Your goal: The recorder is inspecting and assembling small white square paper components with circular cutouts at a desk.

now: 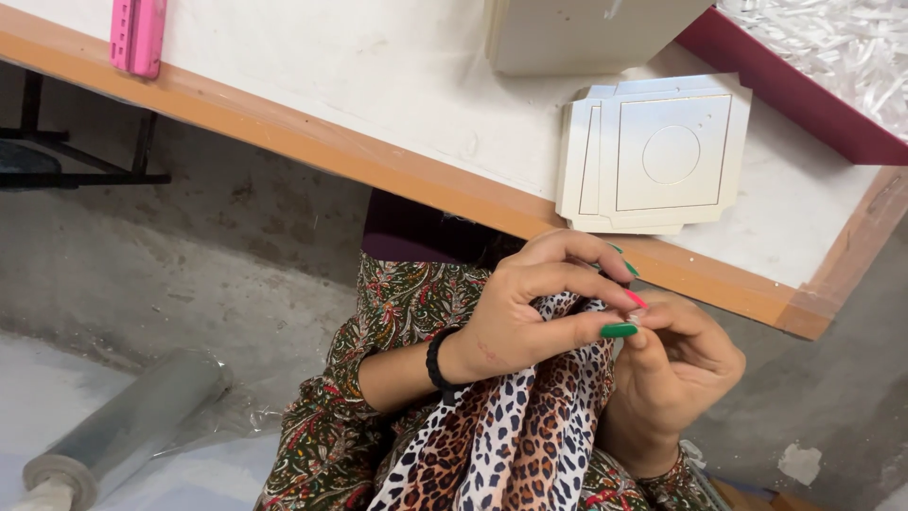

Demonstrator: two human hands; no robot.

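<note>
We held both hands together below the edge of the surface (445, 85), over our lap. Our left hand (530, 317) was pinched shut, its fingertips (619, 330) closed on a small clear piece (632, 320) that we could barely make out; it looked like a bit of transparent plastic. Our right hand (676, 364) met it from the other side, thumb and fingers also closed on the same small piece, so the two hands touched at that point, just above the leopard-print cloth (520, 426) draped across our lap.

On the surface above lay a stack of flat cream card blanks (662, 156), each with a round cut mark, untouched. A pale box (577, 33) stood behind them, and a red tray of clear plastic bits (832, 47) sat at the far right. We judged the work to be at an early stage: the piece was only in hand, nowhere near the cards. A pink object (137, 33) sat at the far left edge, and a roll of clear film (123, 431) lay on the floor.
</note>
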